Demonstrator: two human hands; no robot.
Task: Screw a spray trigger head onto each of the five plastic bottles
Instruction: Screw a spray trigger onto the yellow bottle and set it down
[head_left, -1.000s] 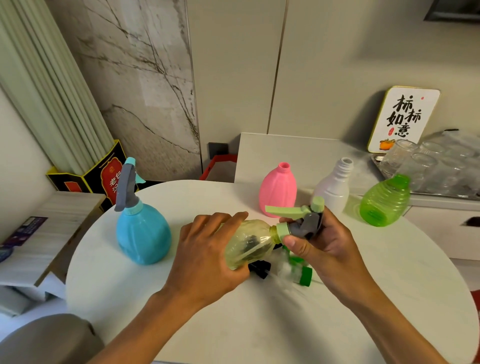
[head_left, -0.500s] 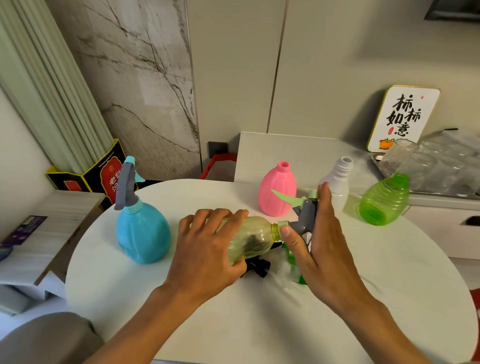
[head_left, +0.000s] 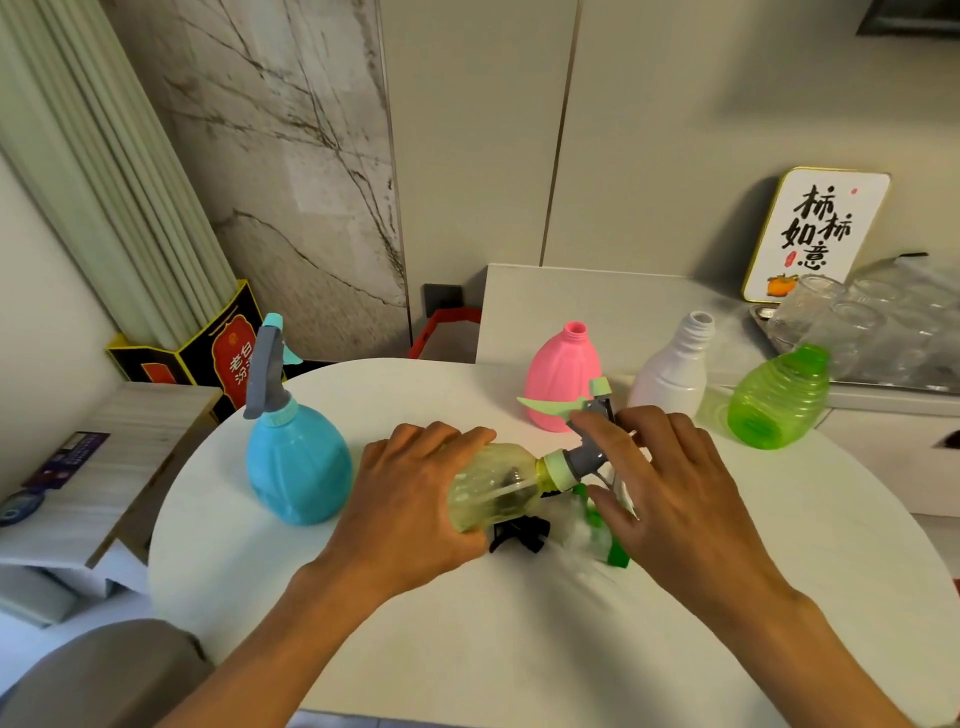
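A round white table (head_left: 519, 649) filled the lower part of the view. Behind it stood a grey-veined marble panel (head_left: 291, 171), plain beige wall panels and, at the left, pale pleated curtains (head_left: 93, 171). To the right a low white counter (head_left: 597, 306) carried a framed calligraphy sign (head_left: 818, 231) and a tray of clear drinking glasses (head_left: 872, 332).

Five bottles were in view. A blue bottle (head_left: 298, 462) stood upright at the left with a grey trigger head already on it. A pink bottle (head_left: 563, 376) and a white bottle (head_left: 672, 371) stood upright and open-necked at the far edge, and a green ribbed bottle (head_left: 779, 397) leaned there, tilted. The fifth, a translucent yellow bottle (head_left: 493, 491), was held above the table's middle.

Its long axis ran nearly level, left to right, with the neck pointing right and slightly up. The left hand (head_left: 415, 499) wrapped closed around its body from above. A grey and pale-green trigger head (head_left: 584, 436) sat on the neck, its lever pointing left toward the pink bottle. The right hand (head_left: 670, 488) lay over that head with fingers loosely curled; forefinger and thumb bracketed it, though how firmly they gripped could not be told.

Beneath the bottle lay loose trigger heads, a black one (head_left: 519, 535) and a blurred green and white one (head_left: 602, 540); their exact number was unclear.
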